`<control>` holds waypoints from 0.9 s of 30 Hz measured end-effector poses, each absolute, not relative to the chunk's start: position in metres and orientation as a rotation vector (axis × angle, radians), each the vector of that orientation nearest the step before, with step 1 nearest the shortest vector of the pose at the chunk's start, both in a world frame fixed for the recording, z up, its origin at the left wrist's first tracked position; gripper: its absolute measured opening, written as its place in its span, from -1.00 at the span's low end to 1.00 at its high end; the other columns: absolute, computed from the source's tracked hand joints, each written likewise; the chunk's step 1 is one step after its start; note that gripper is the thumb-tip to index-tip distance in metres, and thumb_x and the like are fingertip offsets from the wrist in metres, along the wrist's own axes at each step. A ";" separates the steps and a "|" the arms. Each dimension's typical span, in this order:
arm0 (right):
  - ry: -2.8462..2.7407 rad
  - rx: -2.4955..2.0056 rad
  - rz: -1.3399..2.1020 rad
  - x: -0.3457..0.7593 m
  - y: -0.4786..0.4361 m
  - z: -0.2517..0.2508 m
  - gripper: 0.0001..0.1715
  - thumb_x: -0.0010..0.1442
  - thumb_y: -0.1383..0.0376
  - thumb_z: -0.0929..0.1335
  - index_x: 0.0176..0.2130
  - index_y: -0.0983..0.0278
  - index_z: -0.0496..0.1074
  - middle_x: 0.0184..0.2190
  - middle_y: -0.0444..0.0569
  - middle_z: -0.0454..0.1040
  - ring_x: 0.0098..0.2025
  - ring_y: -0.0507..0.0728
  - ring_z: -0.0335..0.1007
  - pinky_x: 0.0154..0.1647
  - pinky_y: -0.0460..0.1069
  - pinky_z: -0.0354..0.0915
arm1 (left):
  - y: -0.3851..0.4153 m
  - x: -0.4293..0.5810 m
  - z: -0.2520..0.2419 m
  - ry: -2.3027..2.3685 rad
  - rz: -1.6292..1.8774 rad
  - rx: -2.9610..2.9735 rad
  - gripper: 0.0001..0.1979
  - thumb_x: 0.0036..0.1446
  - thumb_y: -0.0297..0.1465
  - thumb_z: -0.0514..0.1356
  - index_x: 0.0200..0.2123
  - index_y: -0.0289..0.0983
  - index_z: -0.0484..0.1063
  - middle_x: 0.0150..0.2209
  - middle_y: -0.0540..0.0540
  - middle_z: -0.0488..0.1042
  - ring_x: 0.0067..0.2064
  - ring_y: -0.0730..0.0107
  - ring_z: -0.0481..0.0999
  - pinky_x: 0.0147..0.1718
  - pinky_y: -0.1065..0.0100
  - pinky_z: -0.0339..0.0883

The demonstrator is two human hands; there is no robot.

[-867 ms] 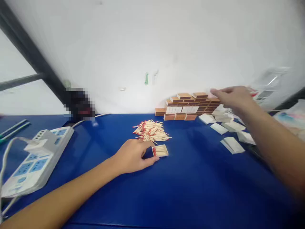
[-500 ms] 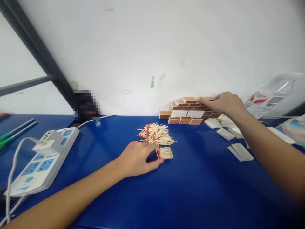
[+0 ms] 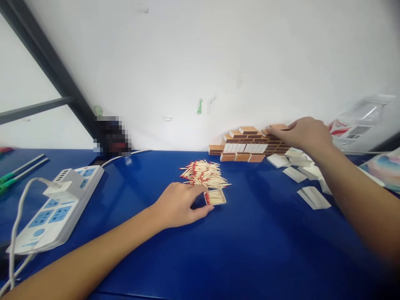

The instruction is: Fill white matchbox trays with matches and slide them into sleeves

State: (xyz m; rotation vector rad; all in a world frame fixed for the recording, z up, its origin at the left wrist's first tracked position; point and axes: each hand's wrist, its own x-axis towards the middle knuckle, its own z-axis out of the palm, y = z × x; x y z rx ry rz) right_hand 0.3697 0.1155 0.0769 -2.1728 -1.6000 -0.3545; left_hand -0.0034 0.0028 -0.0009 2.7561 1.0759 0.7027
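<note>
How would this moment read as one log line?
left hand: holds match-filled tray | right hand: at stacked matchboxes, grip unclear | match pile: beyond tray | white pieces: right of matchboxes

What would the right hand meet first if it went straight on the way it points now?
Most likely the box by the right hand, atop the stack; depth is unclear, so hand and box may be touching.

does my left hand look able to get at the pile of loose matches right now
Probably yes: the left hand holds the small tray close beside the loose matches, and nothing visible blocks the way, though it would likely have to let go of the tray first.
</note>
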 end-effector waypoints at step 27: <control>-2.017 -1.523 0.269 0.265 -0.005 0.008 -0.42 0.15 -0.20 0.46 -0.08 0.18 0.57 -0.35 -0.03 0.62 -0.40 0.17 0.49 -0.41 0.03 0.35 | -0.001 0.001 -0.002 1.069 1.003 2.748 -0.68 0.23 -0.17 0.32 -0.06 -0.24 0.58 -0.44 0.03 0.57 -0.47 0.44 0.51 -0.48 0.39 0.31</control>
